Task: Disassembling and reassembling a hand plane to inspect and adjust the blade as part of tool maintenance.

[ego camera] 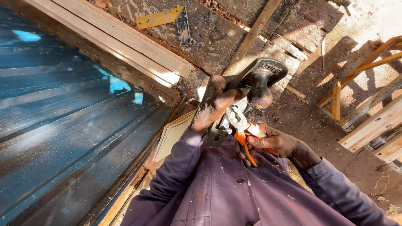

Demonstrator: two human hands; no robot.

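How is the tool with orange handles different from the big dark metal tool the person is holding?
The pliers have orange handles; the hand plane is dark metal with a round knob. The pliers are smaller than the hand plane. The right hand grips the pliers; the left hand holds the hand plane. Both are held up at the chest, touching.

The left hand (215, 102) is gripping a metal hand plane (255, 81) held up against the chest, its dark knob (260, 97) catching the sun. The right hand (274, 142) is squeezing orange-handled pliers (243, 129), whose jaws are meeting the plane near its middle. Purple sleeves (184, 167) are framing both. Beyond, a yellow square (167, 19) is lying on a worn workbench (217, 37) beside pale planks (125, 42); blue corrugated sheeting (63, 125) is filling the left.
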